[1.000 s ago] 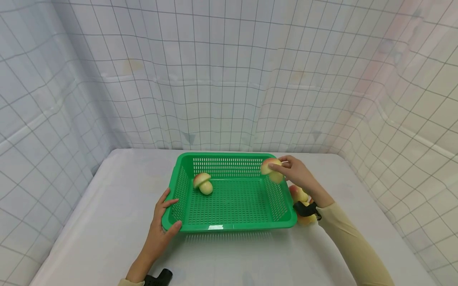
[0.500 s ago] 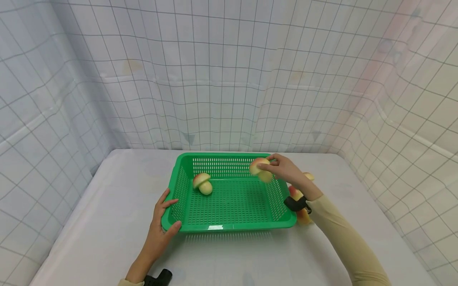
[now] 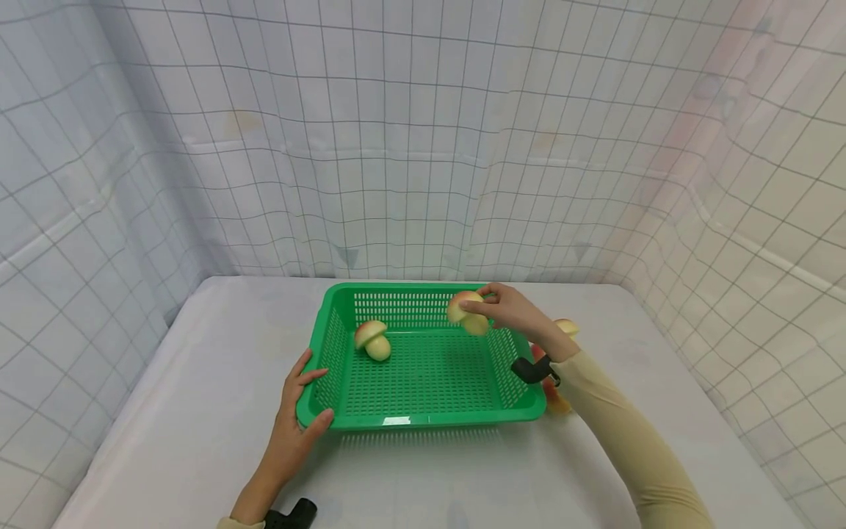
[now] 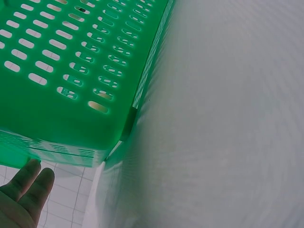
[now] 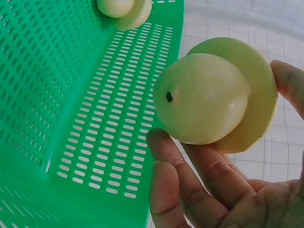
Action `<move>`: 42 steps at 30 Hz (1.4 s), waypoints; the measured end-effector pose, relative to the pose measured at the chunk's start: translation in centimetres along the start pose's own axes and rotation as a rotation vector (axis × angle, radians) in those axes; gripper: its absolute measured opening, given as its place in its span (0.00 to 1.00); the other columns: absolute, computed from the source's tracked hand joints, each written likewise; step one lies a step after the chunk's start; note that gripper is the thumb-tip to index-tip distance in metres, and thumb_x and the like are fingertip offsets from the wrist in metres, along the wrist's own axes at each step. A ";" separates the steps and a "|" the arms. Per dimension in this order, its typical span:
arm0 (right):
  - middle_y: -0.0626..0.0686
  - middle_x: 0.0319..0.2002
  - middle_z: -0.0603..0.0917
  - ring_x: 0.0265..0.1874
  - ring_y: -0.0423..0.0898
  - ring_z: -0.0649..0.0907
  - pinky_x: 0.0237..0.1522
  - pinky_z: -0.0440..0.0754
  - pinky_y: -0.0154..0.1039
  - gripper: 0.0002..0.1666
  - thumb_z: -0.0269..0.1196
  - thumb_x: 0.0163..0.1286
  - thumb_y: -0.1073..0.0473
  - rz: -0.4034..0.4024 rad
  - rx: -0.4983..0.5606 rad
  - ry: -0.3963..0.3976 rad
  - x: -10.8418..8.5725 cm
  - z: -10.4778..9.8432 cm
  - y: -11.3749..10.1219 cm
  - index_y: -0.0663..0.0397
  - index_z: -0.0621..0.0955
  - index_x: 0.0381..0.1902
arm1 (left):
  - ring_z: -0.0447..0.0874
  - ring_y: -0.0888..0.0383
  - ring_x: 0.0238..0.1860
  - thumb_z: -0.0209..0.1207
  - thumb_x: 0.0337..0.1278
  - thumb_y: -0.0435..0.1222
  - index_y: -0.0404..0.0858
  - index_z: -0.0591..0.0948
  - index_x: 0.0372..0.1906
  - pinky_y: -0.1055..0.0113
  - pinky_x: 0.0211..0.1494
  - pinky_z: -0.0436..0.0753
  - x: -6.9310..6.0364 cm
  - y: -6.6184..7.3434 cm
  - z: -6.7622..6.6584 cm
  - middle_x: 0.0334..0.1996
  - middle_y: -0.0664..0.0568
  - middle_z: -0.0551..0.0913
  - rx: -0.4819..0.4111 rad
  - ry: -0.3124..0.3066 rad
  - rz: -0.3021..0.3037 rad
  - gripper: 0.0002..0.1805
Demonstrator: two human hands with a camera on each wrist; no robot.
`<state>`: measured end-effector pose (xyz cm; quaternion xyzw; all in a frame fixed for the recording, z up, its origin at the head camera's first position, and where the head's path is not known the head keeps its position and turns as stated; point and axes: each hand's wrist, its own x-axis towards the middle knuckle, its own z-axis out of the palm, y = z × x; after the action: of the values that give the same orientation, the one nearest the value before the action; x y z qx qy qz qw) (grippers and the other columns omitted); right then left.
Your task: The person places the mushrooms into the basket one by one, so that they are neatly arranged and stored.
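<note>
In the head view, my right hand (image 3: 515, 312) pinches a toy mushroom (image 3: 463, 308) with a reddish-yellow cap and pale stem above the right half of a green plastic basket (image 3: 423, 424). The right wrist view has this mushroom's round stem end (image 5: 202, 99) close up, thumb on one side and fingers on the other. Another toy mushroom (image 3: 375, 341) lies on the basket floor near its left wall. My left hand (image 3: 294, 419) rests against the basket's left rim and front corner, its fingers spread and fairly straight; two fingertips (image 4: 42, 180) show beside the basket in the left wrist view.
Several more yellow-red toy mushrooms (image 3: 557, 400) lie on the white table (image 3: 198, 411) just right of the basket, partly hidden by my right forearm and its black wrist strap (image 3: 532, 369). Grid-patterned white curtains (image 3: 410, 147) enclose the table at the back and sides.
My right hand has carried the mushroom leftward, from above the basket's right wall to further over its inside. The left hand and the mushroom in the basket have stayed in place.
</note>
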<state>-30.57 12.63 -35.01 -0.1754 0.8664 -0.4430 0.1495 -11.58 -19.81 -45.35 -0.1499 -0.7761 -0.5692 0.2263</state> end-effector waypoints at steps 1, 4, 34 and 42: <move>0.51 0.41 0.84 0.37 0.48 0.80 0.39 0.77 0.48 0.41 0.64 0.56 0.32 -0.006 -0.007 -0.005 0.1 0.1 -0.1 0.57 0.73 0.54 | 0.44 0.48 0.71 0.55 0.55 0.25 0.26 0.66 0.61 0.78 0.59 0.57 0.0 0.1 0.0 0.72 0.40 0.46 -0.001 0.001 0.001 0.27; 0.52 0.41 0.84 0.38 0.47 0.80 0.37 0.77 0.44 0.40 0.63 0.57 0.32 -0.017 -0.026 -0.016 0.5 0.4 -0.2 0.58 0.73 0.55 | 0.43 0.47 0.71 0.55 0.54 0.25 0.27 0.67 0.61 0.78 0.59 0.57 0.0 0.3 0.0 0.72 0.39 0.46 -0.005 0.005 0.001 0.27; 0.56 0.48 0.77 0.34 0.47 0.78 0.34 0.78 0.45 0.40 0.64 0.60 0.38 0.006 -0.092 -0.065 4.5 4.3 -0.6 0.61 0.72 0.59 | 0.43 0.48 0.72 0.56 0.51 0.24 0.25 0.67 0.61 0.78 0.59 0.57 0.0 -0.8 -0.1 0.73 0.41 0.46 -0.027 0.008 0.004 0.28; 0.54 0.42 0.78 0.34 0.55 0.78 0.34 0.76 0.47 0.37 0.64 0.61 0.39 0.027 -0.107 -0.072 5.3 5.4 -0.5 0.62 0.71 0.55 | 0.42 0.51 0.72 0.57 0.51 0.25 0.31 0.67 0.64 0.77 0.60 0.57 -0.4 -4.1 -0.3 0.74 0.51 0.45 -0.015 -0.009 -0.019 0.31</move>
<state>-32.96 6.14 -38.18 -0.1873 0.8852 -0.3873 0.1768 -13.22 -21.30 -48.82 -0.1465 -0.7741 -0.5766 0.2163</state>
